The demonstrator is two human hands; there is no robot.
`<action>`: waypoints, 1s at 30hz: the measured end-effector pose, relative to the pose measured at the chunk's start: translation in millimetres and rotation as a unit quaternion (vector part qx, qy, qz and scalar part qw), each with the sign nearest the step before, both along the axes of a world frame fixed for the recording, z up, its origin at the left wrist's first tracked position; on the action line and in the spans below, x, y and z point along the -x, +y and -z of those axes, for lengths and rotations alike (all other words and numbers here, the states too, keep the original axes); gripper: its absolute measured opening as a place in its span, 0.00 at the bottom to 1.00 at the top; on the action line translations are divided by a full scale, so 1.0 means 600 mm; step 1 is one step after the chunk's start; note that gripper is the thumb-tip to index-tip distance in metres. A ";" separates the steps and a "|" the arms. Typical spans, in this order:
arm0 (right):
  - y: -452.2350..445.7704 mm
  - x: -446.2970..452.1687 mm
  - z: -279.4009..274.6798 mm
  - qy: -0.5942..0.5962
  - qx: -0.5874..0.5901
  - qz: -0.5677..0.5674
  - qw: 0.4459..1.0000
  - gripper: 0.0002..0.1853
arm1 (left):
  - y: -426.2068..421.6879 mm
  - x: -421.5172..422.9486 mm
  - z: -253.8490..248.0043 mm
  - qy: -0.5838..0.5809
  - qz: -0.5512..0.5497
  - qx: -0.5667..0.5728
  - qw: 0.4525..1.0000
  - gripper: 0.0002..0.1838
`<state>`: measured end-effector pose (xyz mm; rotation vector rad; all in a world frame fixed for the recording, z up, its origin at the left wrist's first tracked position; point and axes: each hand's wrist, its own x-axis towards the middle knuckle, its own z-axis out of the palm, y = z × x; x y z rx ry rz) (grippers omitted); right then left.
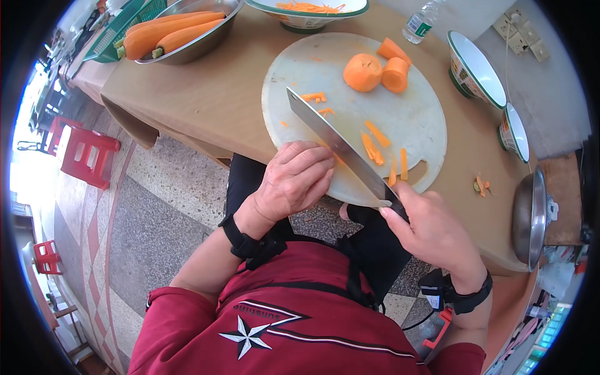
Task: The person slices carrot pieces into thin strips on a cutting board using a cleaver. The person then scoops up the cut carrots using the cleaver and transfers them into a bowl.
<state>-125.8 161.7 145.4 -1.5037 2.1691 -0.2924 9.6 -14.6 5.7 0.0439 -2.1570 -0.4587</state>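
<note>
My right hand (431,228) is wrapped round the handle of a large knife (344,147), whose blade slants up and left across the round white cutting board (290,62). At the board's near left edge, just beside the blade, my left hand (297,178) has its fingers curled together; what it holds, if anything, is hidden. Several carrot strips (371,149) lie on the board to the right of the blade, and small bits lie to its left. Thick carrot pieces (362,72) sit at the far side of the board.
Whole carrots (169,36) fill a metal bowl (219,40) at the far left, beside a green basket (119,31). Beyond the board stand a bowl of shreds (306,15) and a bottle (420,24). More bowls (476,70) line the right side, with a metal basin (529,215).
</note>
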 end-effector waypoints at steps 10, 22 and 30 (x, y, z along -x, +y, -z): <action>-0.013 0.000 0.012 0.002 0.030 -0.018 0.999 0.13 | 0.000 0.000 0.002 -0.005 -0.006 0.005 1.000 0.10; 0.005 -0.005 -0.005 -0.013 -0.030 0.020 0.999 0.14 | -0.001 0.002 0.005 0.006 0.003 -0.006 1.000 0.09; -0.039 -0.003 0.012 0.014 0.045 -0.012 0.999 0.13 | 0.000 -0.001 0.005 0.009 0.002 -0.002 1.000 0.10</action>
